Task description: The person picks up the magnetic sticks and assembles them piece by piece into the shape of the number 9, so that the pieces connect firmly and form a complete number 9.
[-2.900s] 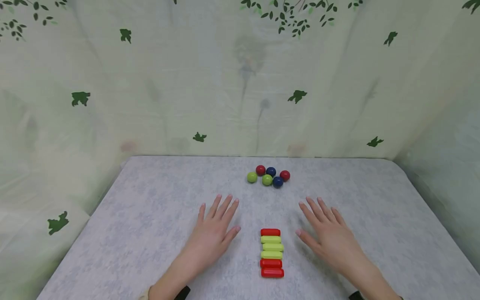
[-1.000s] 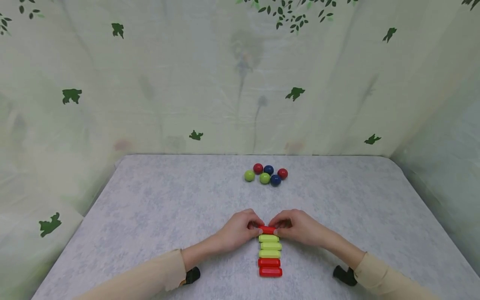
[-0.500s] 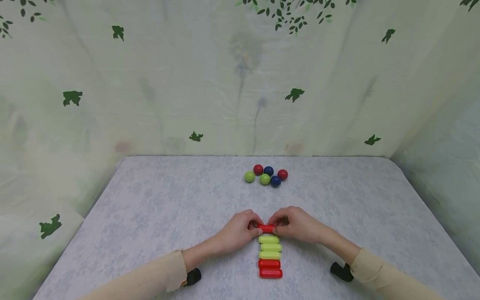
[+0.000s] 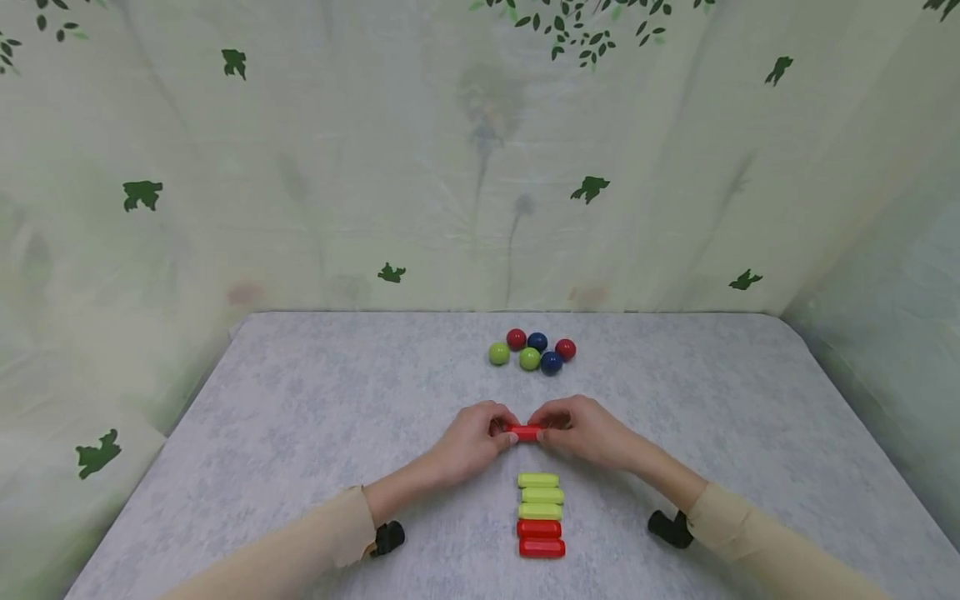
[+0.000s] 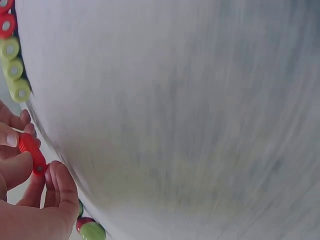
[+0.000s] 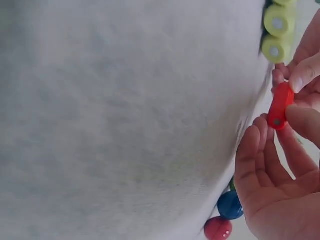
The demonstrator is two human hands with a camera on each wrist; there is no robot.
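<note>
Between my two hands, in the head view, is a short red rod [image 4: 526, 433] that lies crosswise, its ends pinched from both sides. My left hand [image 4: 474, 443] has thumb and fingertips on its left end; my right hand [image 4: 587, 433] pinches the right end the same way. The wrist views show the red rod [image 5: 33, 154] with a grey disc in its end face. Nearer the body, a column of rods lies side by side: yellow-green rods [image 4: 540, 496] at the far end, then two red rods [image 4: 540, 538].
Beyond the hands a cluster of small balls sits on the grey mottled table [image 4: 337, 383]: green balls [image 4: 498, 354], red balls [image 4: 566, 349] and blue balls [image 4: 551, 362]. A pale curtain [image 4: 322, 167] hangs behind the table's far edge.
Both hands, first spread flat beside the column, came together on the farthest red rod and pinched its ends. They have since carried it away from the column, toward the balls.
</note>
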